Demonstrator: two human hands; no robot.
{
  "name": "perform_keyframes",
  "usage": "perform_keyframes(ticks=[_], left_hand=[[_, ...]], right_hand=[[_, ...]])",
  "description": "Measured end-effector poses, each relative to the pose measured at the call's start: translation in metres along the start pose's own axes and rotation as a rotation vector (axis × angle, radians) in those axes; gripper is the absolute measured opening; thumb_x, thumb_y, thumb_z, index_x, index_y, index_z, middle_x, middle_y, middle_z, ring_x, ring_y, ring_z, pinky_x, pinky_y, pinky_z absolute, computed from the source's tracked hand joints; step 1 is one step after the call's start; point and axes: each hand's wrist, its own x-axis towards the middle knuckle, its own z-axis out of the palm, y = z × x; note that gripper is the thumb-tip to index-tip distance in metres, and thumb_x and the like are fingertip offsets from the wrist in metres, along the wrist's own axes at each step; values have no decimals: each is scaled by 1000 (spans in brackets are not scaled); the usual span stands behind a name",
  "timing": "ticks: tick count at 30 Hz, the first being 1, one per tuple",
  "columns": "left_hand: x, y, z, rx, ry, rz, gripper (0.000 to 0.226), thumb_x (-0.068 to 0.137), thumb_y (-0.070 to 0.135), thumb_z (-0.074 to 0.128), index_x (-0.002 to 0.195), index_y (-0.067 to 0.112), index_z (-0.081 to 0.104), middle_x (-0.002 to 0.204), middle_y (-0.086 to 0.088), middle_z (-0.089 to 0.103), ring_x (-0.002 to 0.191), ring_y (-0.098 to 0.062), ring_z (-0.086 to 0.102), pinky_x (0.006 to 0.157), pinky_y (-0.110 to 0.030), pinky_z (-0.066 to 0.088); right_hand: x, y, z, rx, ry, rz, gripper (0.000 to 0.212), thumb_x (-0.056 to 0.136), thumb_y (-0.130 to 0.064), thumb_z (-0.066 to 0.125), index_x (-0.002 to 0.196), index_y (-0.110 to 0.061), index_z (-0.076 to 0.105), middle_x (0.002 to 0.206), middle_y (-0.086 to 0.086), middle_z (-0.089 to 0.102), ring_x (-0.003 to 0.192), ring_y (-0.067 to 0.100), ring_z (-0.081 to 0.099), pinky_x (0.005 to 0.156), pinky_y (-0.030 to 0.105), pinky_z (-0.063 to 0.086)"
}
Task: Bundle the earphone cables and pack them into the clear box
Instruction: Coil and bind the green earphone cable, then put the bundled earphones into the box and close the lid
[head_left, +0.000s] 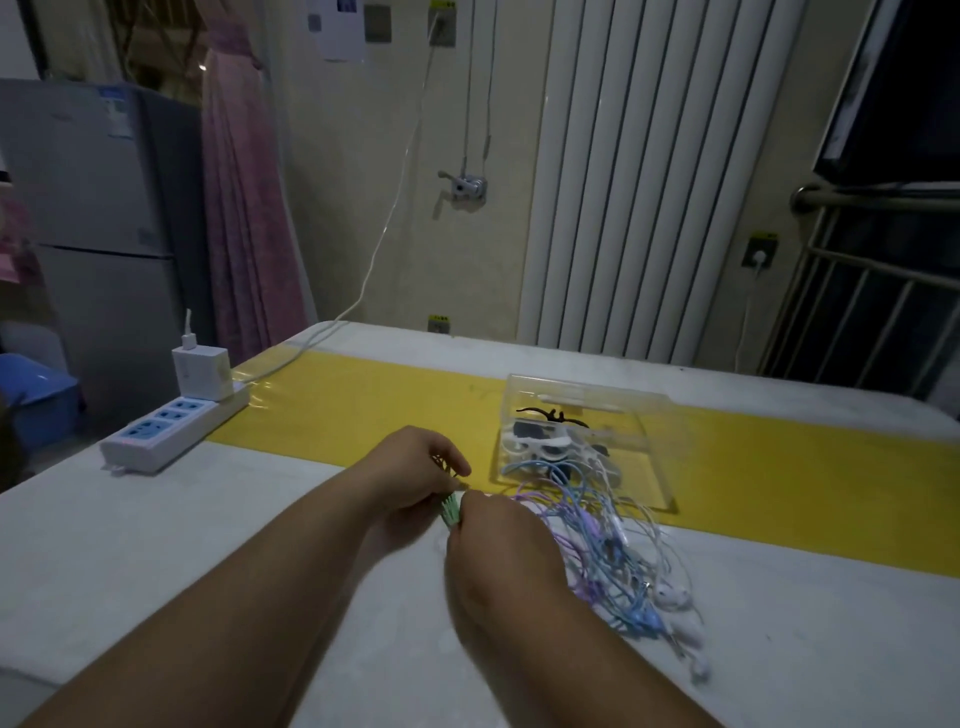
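A bundle of green earphone cable (451, 511) sits between my two hands at the middle of the table. My left hand (415, 470) pinches its far end, fingers curled. My right hand (498, 545) grips the near part of the bundle and hides most of it. To the right lies a loose tangle of purple, blue and white earphone cables (613, 561). Its earbuds trail toward the near right. Behind the tangle stands the clear box (649, 415) on the yellow strip. The box holds white bundled earphones and a black tie.
A white power strip (171, 426) with a white charger (201, 371) plugged in lies at the table's left edge. A white cable runs from there up the wall. A yellow strip (363, 400) crosses the white table. A radiator stands behind the table.
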Motion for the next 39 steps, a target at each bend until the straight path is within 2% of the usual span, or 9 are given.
perform_keyframes(ticks=[6,10,13,17,24,27,33,36,39], left_hand=[[1,10,21,304,128,76,70,67,30,81,128,30,48,104,-6,57,95,-22,58,73,-30,46],[-12,15,29,468,273,8,55,71,52,76,93,15,42,86,-6,55,85,-30,57,61,-33,37],[-23,16,29,368,312,-40,43,84,52,63,72,16,43,74,-4,52,80,-29,53,60,-33,33],[-39,15,19,358,421,-3,24,86,38,66,78,17,56,89,-7,62,87,-28,58,67,-30,38],[-59,10,20,240,213,-36,5,77,17,71,74,19,74,78,-1,73,78,-18,67,67,-26,51],[-57,11,28,156,204,9,8,80,20,71,85,19,78,85,0,75,82,-15,67,66,-22,43],[-47,23,33,169,209,-14,11,72,27,78,78,18,78,81,0,74,79,-15,67,64,-23,46],[-42,26,34,217,198,-33,4,66,21,76,69,18,75,75,1,73,77,-16,67,64,-23,49],[-41,27,36,246,204,-23,3,68,18,72,66,18,70,73,0,70,74,-17,63,62,-23,44]], right_hand=[[-8,11,-11,-22,-10,50,26,92,-18,45,114,-15,57,115,9,63,107,30,60,71,34,38],[-15,17,-17,-14,1,89,29,89,-16,46,115,-14,60,113,10,65,106,30,61,79,34,47],[-20,20,-18,-2,13,86,22,89,-16,47,106,-13,60,110,11,64,104,32,61,76,33,45],[-25,22,-19,10,34,101,19,89,-17,47,103,-14,59,108,11,64,101,32,61,71,32,40],[-27,24,-23,-50,11,93,19,91,-17,47,103,-15,62,108,10,64,101,31,62,70,31,39],[-28,19,-26,-93,-15,60,23,93,-19,46,107,-13,63,112,11,64,105,31,61,71,30,38],[-30,16,-29,-279,-7,-60,33,93,-14,44,121,-9,61,128,14,48,122,33,44,96,38,39],[-28,23,-28,-197,36,-77,29,95,-15,42,112,-9,64,118,12,53,113,31,51,83,34,41],[-26,30,-34,-51,211,-188,25,95,-23,43,91,-11,65,96,8,60,92,27,56,67,31,33]])
